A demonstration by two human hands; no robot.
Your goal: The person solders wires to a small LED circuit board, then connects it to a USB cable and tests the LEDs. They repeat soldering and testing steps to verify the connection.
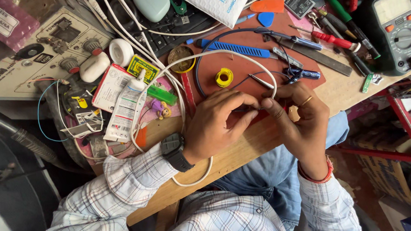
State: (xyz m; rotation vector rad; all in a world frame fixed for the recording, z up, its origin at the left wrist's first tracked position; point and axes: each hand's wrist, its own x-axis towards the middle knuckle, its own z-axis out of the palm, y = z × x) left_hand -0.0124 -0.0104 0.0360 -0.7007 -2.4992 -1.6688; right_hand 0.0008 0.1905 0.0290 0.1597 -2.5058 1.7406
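Observation:
My left hand (222, 124) and my right hand (297, 115) meet at the front edge of a cluttered wooden workbench (245, 151). Both pinch a small part between fingertips, mostly hidden by the fingers, beside the end of a white cable (230, 53). That cable loops over a reddish-brown mat (245, 64) and runs under my left wrist, which wears a dark watch (174, 150). A ring sits on a right-hand finger and a red band on the right wrist. Tweezers (261, 81) lie just beyond my fingers.
On the mat lie a yellow tape roll (224, 77), a blue-handled tool (234, 47) and a red-handled screwdriver (330, 38). A multimeter (395, 26) stands at the far right. A white tube (123, 110), small boxes and a power supply unit (38, 54) crowd the left.

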